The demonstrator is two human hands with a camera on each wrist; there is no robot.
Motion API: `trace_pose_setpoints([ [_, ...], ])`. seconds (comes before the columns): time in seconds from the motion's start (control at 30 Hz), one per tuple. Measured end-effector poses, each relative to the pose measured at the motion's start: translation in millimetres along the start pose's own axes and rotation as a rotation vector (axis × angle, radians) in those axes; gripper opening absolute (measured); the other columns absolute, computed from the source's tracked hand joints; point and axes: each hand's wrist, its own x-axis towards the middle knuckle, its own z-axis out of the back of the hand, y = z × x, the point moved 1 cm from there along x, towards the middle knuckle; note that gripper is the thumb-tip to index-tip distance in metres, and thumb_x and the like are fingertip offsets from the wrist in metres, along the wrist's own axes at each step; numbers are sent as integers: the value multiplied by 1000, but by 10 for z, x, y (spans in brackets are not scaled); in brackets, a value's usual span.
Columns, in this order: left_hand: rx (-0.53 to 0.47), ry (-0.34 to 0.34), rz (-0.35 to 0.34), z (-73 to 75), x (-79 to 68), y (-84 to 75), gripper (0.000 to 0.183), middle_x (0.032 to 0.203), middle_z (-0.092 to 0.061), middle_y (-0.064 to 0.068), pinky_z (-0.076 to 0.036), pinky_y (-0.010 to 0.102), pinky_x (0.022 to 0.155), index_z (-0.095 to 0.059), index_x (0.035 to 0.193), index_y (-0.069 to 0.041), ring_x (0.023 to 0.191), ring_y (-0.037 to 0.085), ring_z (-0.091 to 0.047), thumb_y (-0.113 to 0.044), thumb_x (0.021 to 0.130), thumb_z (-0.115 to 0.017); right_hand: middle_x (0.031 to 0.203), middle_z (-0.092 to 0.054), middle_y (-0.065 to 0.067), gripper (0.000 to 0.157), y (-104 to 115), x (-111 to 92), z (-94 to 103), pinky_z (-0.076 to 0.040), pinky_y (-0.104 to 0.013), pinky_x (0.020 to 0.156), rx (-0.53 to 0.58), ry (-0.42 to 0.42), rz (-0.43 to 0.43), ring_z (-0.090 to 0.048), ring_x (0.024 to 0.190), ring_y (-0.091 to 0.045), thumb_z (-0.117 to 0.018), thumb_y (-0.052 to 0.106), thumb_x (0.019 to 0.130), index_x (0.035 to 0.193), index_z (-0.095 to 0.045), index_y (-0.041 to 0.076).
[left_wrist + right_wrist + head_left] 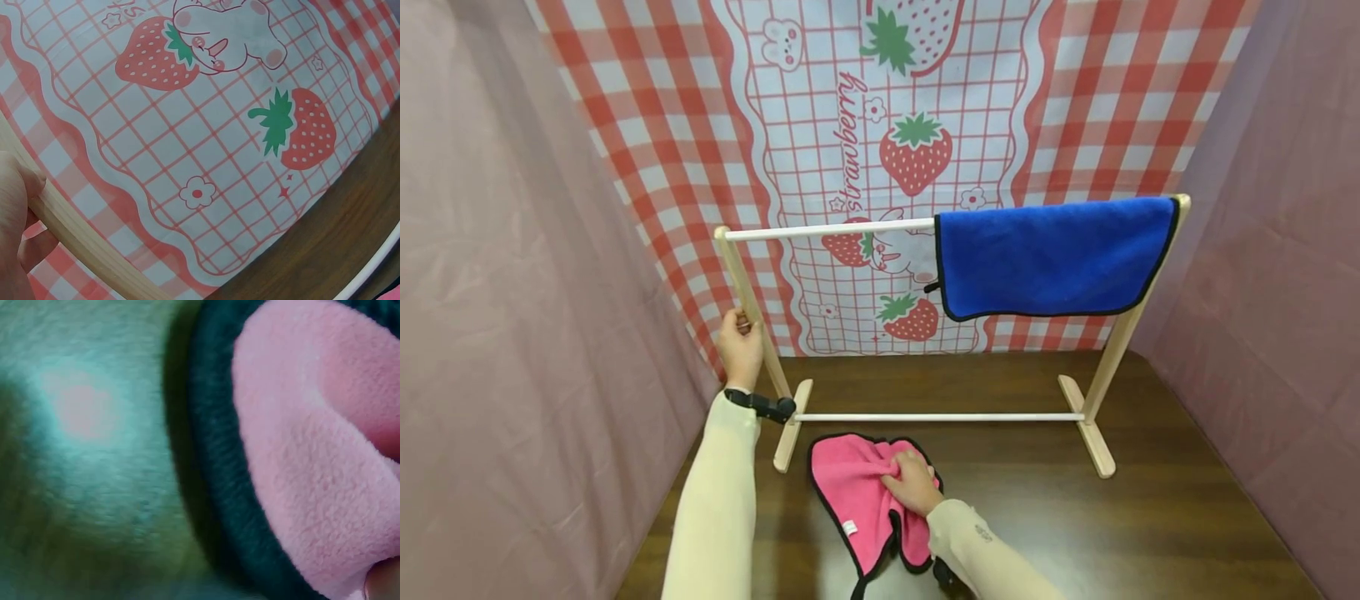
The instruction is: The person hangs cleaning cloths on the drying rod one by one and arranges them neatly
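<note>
A wooden towel rack [1101,367] with white rods stands on the table. My left hand [741,350] grips its left post [740,279] about midway up. In the left wrist view the thumb lies across the near side of that post [94,244], with fingers showing behind it. A pink towel [842,471] with black edging lies crumpled in front of the rack. My right hand [915,483] grips a bunched fold of it. The right wrist view shows the pink cloth [294,462] close up, with a fingertip at the lower right corner.
A blue towel [1052,258] with black edging hangs over the right part of the top rod [831,231]. A lower rod [936,417] joins the rack's feet. Behind hangs a strawberry-print cloth [805,150], and pink curtains [512,333] flank the brown table [1180,533].
</note>
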Motion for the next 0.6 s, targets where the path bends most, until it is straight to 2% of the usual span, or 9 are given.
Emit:
trace_pose_setpoints([
  [0.1, -7, 0, 3, -3, -1, 5, 23, 100, -68, 29, -46, 14, 70, -64, 108, 11, 90, 41, -66, 10, 85, -65, 77, -48, 2, 33, 25, 47, 54, -35, -39, 64, -19, -37, 16, -53, 79, -27, -74, 25, 86, 70, -47, 14],
  [0.17, -7, 0, 5, -5, -5, 2, 23, 100, -68, 29, -46, 14, 70, -63, 108, 11, 91, 41, -66, 10, 85, -65, 79, -49, 0, 33, 40, 90, 92, -35, -40, 64, -30, -51, 16, -54, 81, -30, -72, 26, 88, 70, -48, 14],
  [0.37, -4, 2, 18, 2, -10, -14, 23, 101, -68, 29, -53, 27, 76, -63, 108, 11, 92, 40, -66, 10, 85, -65, 81, -50, -2, 25, 113, 274, 224, -35, -40, 65, -41, -66, 38, -54, 84, -31, -66, 23, 91, 73, -52, 14],
  [0.5, 0, 7, 29, 4, -5, -25, 23, 102, -67, 29, -56, 41, 81, -63, 109, 11, 93, 40, -66, 10, 86, -64, 80, -50, -2, 26, 196, 407, 335, -35, -40, 66, -33, -92, 84, -53, 82, -31, -64, 21, 92, 71, -51, 13],
  [0.6, 3, 12, 36, 1, 4, -21, 23, 103, -67, 29, -56, 45, 83, -63, 109, 11, 94, 40, -66, 9, 86, -64, 80, -50, -3, 28, 267, 504, 429, -36, -40, 66, -33, -123, 110, -52, 81, -31, -64, 21, 93, 70, -50, 13],
])
